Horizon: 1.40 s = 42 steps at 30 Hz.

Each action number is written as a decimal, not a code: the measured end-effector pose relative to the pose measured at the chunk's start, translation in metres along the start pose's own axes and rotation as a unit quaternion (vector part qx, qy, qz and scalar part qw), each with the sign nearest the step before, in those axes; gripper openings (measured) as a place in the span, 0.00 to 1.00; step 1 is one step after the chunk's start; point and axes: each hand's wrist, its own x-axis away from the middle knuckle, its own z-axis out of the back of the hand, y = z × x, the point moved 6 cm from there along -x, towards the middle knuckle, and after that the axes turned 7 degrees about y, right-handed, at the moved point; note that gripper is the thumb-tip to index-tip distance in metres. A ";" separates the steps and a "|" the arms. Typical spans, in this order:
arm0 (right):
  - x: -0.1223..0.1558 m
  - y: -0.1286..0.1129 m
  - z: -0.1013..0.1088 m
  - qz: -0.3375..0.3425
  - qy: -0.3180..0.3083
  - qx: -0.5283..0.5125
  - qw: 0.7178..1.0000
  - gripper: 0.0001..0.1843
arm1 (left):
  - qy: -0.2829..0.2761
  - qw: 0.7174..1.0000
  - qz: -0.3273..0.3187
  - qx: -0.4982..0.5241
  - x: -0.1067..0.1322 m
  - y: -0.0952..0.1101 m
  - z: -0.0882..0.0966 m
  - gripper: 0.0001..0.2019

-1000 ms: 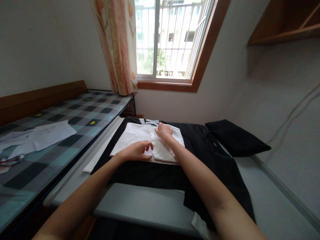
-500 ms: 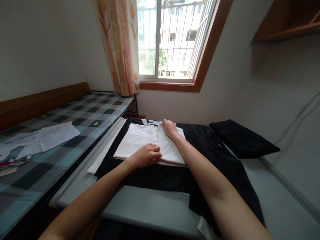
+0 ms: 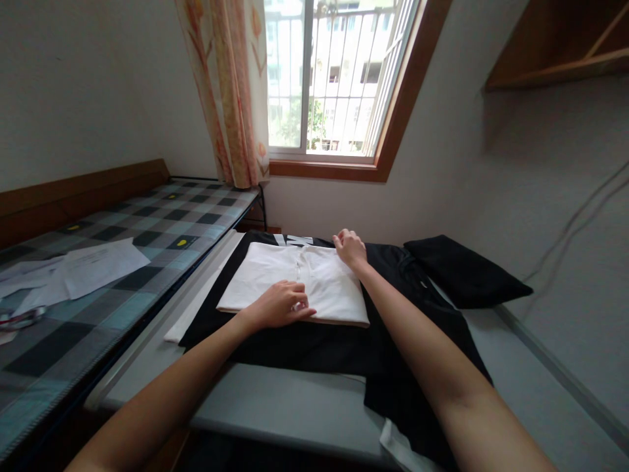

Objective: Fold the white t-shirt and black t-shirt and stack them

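A folded white garment [image 3: 265, 272] lies flat on a spread black garment [image 3: 295, 351] with white lettering at its far edge. At the near edge of the white cloth rests my left hand [image 3: 282, 303], fingers loosely bent and thumb apart, with nothing seen in it. My right hand [image 3: 350, 249] is at the far right corner of the white cloth, fingers slightly bent and apart. Whether its fingertips touch the cloth I cannot tell.
Both garments lie on a grey table [image 3: 280, 400]. A black cushion-like item [image 3: 464, 272] sits at the right. On the left, a checked bed [image 3: 132, 226] holds papers [image 3: 101, 265]. Behind are a curtain [image 3: 236, 98] and a barred window [image 3: 339, 85].
My right hand has moved right from the middle of the white garment's far edge to its far right corner. The right part of the cloth now lies flatter. My left thumb has spread from the fingers.
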 end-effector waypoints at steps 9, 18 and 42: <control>0.039 0.067 -0.001 -0.099 -0.178 -0.016 0.979 0.26 | 0.103 0.989 0.105 -0.003 -0.003 -0.027 -0.012 0.17; 0.066 0.061 0.003 -0.147 -0.130 -0.017 0.980 0.25 | 0.049 0.944 0.322 -0.056 0.004 -0.054 -0.006 0.14; 0.067 0.046 0.002 -0.122 -0.185 -0.219 0.950 0.23 | 0.076 0.957 0.269 -0.077 0.001 -0.062 0.011 0.17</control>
